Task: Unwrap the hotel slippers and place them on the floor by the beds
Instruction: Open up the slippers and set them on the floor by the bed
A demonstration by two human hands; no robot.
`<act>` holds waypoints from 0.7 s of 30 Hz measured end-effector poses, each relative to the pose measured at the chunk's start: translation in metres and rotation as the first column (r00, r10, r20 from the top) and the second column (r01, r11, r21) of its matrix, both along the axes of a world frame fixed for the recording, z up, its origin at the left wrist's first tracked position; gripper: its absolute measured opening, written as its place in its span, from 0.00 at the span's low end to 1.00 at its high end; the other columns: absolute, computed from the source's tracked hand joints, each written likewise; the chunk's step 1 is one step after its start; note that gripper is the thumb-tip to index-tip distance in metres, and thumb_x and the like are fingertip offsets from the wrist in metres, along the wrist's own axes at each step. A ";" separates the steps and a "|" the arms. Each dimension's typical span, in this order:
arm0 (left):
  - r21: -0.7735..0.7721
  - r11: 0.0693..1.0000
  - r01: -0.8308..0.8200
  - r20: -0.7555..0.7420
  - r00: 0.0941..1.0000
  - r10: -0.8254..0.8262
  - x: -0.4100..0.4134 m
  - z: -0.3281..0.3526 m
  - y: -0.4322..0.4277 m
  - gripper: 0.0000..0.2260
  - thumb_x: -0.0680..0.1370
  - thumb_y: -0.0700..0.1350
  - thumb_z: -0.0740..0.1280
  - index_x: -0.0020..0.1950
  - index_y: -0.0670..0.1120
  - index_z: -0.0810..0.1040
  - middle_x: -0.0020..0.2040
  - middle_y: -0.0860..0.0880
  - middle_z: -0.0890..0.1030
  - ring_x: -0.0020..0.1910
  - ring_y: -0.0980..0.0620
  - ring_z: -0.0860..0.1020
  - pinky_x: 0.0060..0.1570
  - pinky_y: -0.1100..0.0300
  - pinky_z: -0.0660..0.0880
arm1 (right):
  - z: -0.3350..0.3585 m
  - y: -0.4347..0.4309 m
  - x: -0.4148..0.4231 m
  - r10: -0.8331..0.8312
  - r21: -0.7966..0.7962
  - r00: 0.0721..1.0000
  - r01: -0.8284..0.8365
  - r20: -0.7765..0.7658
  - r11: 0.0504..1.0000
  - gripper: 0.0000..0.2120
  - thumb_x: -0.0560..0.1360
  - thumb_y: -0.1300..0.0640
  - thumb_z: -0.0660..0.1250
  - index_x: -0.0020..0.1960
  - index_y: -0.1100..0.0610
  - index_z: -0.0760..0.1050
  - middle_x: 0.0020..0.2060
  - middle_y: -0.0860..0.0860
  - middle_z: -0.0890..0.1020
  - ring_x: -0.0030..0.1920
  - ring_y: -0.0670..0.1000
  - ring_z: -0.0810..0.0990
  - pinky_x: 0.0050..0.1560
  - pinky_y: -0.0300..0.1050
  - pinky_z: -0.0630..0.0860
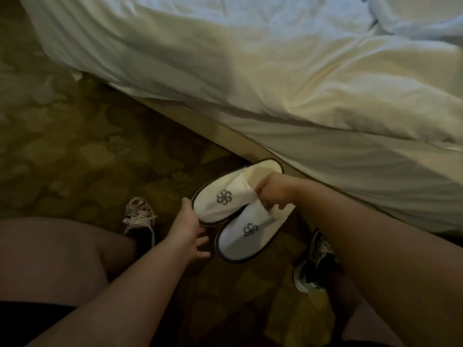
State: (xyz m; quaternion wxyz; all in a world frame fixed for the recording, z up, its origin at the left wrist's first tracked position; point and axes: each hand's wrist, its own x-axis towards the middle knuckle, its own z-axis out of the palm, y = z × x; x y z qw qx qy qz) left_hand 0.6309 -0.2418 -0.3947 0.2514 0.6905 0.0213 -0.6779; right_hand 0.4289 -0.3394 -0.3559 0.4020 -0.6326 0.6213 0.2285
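Both slippers [224, 197] unwrapped, apparently down on the carpet [75, 146] beside the bed [300, 96]. My right hand [274, 194] pinches their uppers; my left hand [191, 221] is loose, touching a toe rim. Left: straighten, release.

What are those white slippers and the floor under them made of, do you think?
The slippers look like soft, matte white cloth, perhaps terry: the uppers crease where pinched, with dark bound edges. The floor looks like carpet: dull, leafy-patterned, no shine.

I see a patterned floor [75, 146]. On it: the bed [250, 144], two overlapping slippers [220, 199] just beside it, and shoes [140, 216].
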 end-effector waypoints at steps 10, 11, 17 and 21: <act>0.205 0.979 0.004 -0.022 1.000 0.001 -0.026 -0.115 -0.026 0.39 0.76 0.74 0.49 0.79 0.51 0.62 0.73 0.39 0.70 0.74 0.37 0.65 0.73 0.35 0.57 | -0.126 -0.065 -0.003 0.099 0.012 0.995 -0.099 0.017 0.995 0.21 0.75 0.67 0.61 0.67 0.56 0.75 0.60 0.56 0.79 0.57 0.55 0.79 0.51 0.44 0.77; 0.215 0.976 0.014 -0.036 0.999 -0.007 -0.028 -0.129 -0.030 0.39 0.76 0.74 0.48 0.79 0.50 0.63 0.74 0.39 0.69 0.74 0.38 0.65 0.72 0.37 0.57 | -0.140 -0.072 -0.004 0.128 0.030 0.992 -0.129 0.019 0.991 0.22 0.77 0.66 0.60 0.69 0.57 0.73 0.64 0.56 0.77 0.62 0.55 0.76 0.56 0.41 0.73; 0.207 0.977 0.047 -0.076 0.997 -0.032 -0.036 -0.185 -0.059 0.37 0.79 0.70 0.47 0.76 0.45 0.68 0.72 0.41 0.72 0.54 0.46 0.74 0.38 0.54 0.71 | -0.212 -0.110 -0.005 0.106 0.061 0.993 -0.109 0.049 0.992 0.19 0.83 0.58 0.55 0.73 0.56 0.68 0.72 0.54 0.69 0.68 0.54 0.69 0.61 0.35 0.62; 0.178 0.983 0.037 -0.068 0.997 -0.025 -0.035 -0.228 -0.075 0.33 0.82 0.65 0.48 0.77 0.43 0.66 0.74 0.40 0.70 0.70 0.38 0.71 0.56 0.50 0.71 | -0.256 -0.127 -0.002 0.021 0.043 0.997 -0.024 0.073 0.999 0.17 0.81 0.53 0.61 0.67 0.55 0.75 0.66 0.54 0.75 0.63 0.54 0.74 0.59 0.40 0.70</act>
